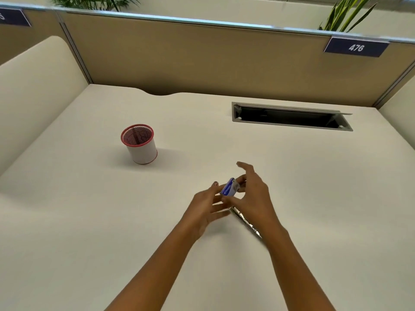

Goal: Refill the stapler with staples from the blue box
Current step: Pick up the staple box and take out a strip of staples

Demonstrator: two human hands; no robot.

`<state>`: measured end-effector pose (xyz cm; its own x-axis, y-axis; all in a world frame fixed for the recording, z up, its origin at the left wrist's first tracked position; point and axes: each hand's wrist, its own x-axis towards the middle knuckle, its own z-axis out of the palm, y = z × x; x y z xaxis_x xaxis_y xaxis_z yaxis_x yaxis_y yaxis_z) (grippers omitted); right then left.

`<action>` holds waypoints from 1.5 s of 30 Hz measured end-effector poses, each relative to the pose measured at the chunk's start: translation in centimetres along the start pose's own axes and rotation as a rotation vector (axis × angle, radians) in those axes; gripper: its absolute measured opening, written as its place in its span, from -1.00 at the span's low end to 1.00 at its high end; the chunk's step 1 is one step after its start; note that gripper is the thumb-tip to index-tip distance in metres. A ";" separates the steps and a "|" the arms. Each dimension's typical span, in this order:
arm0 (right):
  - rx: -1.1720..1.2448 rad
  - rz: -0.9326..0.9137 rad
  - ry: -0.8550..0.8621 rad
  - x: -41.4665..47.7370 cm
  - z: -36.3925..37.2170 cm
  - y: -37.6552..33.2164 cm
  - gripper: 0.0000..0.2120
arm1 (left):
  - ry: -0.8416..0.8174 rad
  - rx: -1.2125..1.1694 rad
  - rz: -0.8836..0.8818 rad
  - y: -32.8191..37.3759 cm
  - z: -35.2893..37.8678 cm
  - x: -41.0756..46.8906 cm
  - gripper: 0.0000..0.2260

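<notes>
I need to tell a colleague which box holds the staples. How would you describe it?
On the pale desk, look near the middle front, where two hands meet. The small blue box is pinched in the right hand, beside the left hand. It is the only blue thing on the desk.

staple box (228, 187) blue, white print | mesh cup (139, 143) red and white | desk (89, 209) cream | sign (356, 47) navy

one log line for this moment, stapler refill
stage: handling blue box | right hand: holds box | left hand: open beside it | stapler: on desk, partly hidden
</notes>
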<state>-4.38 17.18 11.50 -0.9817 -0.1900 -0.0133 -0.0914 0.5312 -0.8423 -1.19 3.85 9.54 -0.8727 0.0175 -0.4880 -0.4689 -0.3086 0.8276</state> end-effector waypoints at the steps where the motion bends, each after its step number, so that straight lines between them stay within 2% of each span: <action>1: -0.005 0.000 -0.009 -0.5 0.3 -0.5 -0.24 | -0.035 -0.101 -0.045 0.1 0.1 -0.2 -0.66; 5: 0.047 -0.003 -0.041 -1.7 0.9 -1.9 -0.24 | -0.105 -0.374 -0.139 0.1 0.0 -1.0 -0.67; 8: 0.105 -0.037 -0.009 -1.9 0.5 -2.3 -0.45 | -0.159 -0.542 -0.181 0.3 -0.5 -1.6 -0.73; 10: 0.113 -0.044 0.001 -1.8 0.4 -2.4 -0.52 | -0.203 -0.596 -0.204 0.5 -0.6 -2.1 -0.71; 13: 0.070 -0.082 -0.007 -2.1 0.5 -2.7 -0.53 | -0.274 -0.676 -0.234 0.9 -0.2 -2.8 -0.66; 19: 0.074 -0.149 0.029 -2.5 0.3 -2.8 -0.55 | -0.311 -0.753 -0.252 1.5 0.5 -3.5 -0.67; 21: 0.099 -0.196 0.095 -2.7 0.3 -3.1 -0.58 | -0.323 -0.825 -0.260 1.8 0.9 -3.8 -0.68; 25: -0.013 -0.410 0.370 -4.1 0.6 -3.6 -0.53 | -0.295 -0.864 -0.227 2.5 1.3 -4.0 -0.66; 29: -0.166 -0.528 0.471 -5.7 0.4 -3.0 -0.47 | -0.227 -0.852 -0.176 2.8 1.4 -4.0 -0.66; 39: -0.087 -0.360 0.451 -7.5 1.8 -3.8 -0.38 | -0.151 -0.794 -0.046 2.5 2.4 -4.2 -0.67; 45: -0.103 -0.173 0.440 -7.4 2.1 -4.3 -0.40 | -0.107 -0.741 0.018 1.9 2.9 -4.4 -0.68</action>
<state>3.65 14.57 14.14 -0.9262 0.0730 0.3700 -0.2534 0.6061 -0.7539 1.41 5.91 14.06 -0.9056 0.0870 -0.4152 -0.2727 -0.8690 0.4128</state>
